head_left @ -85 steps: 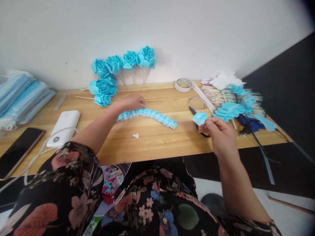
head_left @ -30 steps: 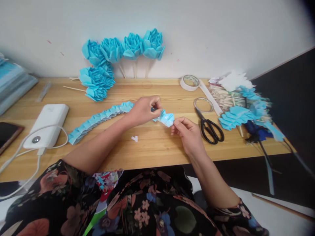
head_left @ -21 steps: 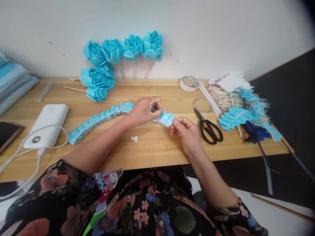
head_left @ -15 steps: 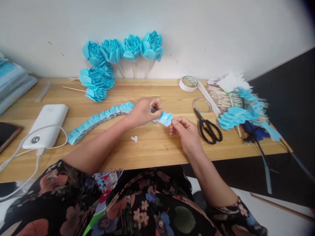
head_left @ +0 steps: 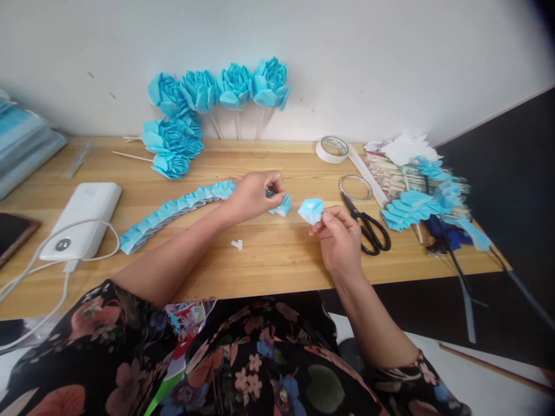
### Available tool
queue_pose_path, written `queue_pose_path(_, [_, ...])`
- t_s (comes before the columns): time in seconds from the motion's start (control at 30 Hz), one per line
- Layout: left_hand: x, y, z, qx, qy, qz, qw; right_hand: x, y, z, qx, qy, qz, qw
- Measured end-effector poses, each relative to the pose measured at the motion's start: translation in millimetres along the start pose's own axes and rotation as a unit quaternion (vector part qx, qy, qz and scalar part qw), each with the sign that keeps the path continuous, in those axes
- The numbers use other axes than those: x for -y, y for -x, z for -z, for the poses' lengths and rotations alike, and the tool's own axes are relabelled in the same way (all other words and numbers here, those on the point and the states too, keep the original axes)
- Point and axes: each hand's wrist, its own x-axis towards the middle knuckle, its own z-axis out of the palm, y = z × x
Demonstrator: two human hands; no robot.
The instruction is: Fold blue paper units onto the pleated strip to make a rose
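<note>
My left hand (head_left: 256, 195) is closed in a pinch, with folded blue paper (head_left: 284, 206) showing just past its fingertips. Behind that hand runs a pleated blue paper strip (head_left: 180, 207), curving down to the left; whether it joins the paper at the fingertips is hidden. To the right, my right hand (head_left: 340, 236) pinches a small blue paper petal (head_left: 311, 211) by its lower right edge. A narrow gap of bare table separates the petal from the paper at my left hand. Black-handled scissors (head_left: 373, 231) lie just beyond my right hand.
Several blue paper flowers (head_left: 234, 86) on sticks lean at the wall. White tape (head_left: 332, 150) and a thinner ring (head_left: 355, 188) lie right of centre. Sticks and blue pleated pieces (head_left: 410, 209) crowd the right side. A cabled power bank (head_left: 82, 222) and white scraps (head_left: 236, 245) lie leftward.
The blue petal has come apart from the blue paper at my left hand. My right hand has moved a little to the right with it, while my left hand has stayed in place.
</note>
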Motion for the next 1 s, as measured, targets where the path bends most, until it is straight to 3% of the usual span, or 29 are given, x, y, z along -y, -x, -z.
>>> queue_pose_path(0.2, [1.0, 0.7, -2.0, 0.006, -0.003, -0.004, 1.000, -0.7, 0.5, -3.0, 0.032, 0.026, -0.013, 0.999])
queue_pose_path(0.73, [-0.7, 1.1, -2.0, -0.006, 0.008, -0.008, 1.000, -1.7, -2.6, -11.8, 0.019, 0.049, -0.060, 0.997])
queue_pose_path(1.0, [-0.5, 1.4, -3.1, -0.009, 0.015, 0.002, 1.000, -1.1, -1.5, -9.9, 0.043, 0.039, -0.067, 0.996])
